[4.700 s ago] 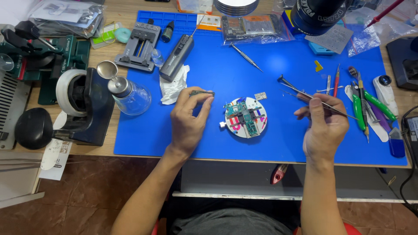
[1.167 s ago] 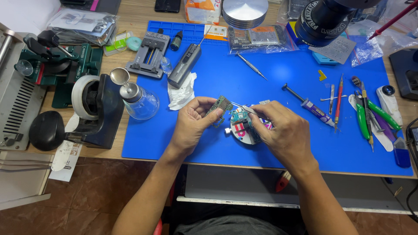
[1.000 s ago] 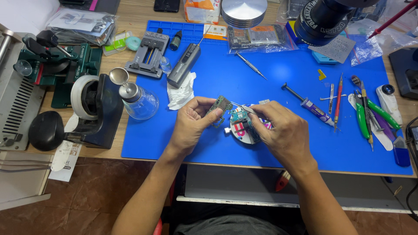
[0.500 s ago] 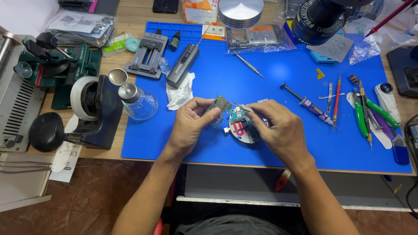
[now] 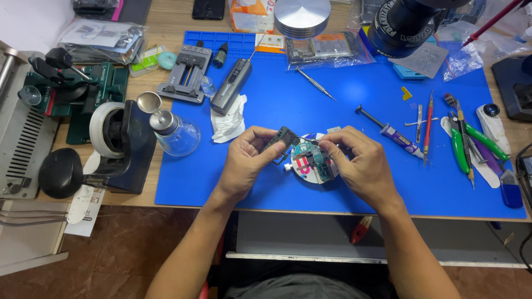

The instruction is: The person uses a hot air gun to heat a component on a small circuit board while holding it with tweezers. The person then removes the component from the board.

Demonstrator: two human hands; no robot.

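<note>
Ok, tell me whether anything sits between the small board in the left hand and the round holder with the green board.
Nothing visible does. The left hand holds the small dark board tilted just above the left edge of the round white holder. The right hand pinches a thin tool at the green board from the other side.

Wooden workbench [image 5: 172, 22], light brown top, mostly covered by a large blue mat [image 5: 343, 99] reaching to the front edge. Grey drawer front [image 5: 310, 238] sits under the bench edge. Floor [image 5: 127, 243] below is dark reddish-brown mottled tile. Grey vented machine housing [image 5: 22, 138] stands at the far left edge of the bench, a pale shelf [image 5: 27, 243] below it. Light is even and bright from above, soft shadows, no window or wall visible.
</note>
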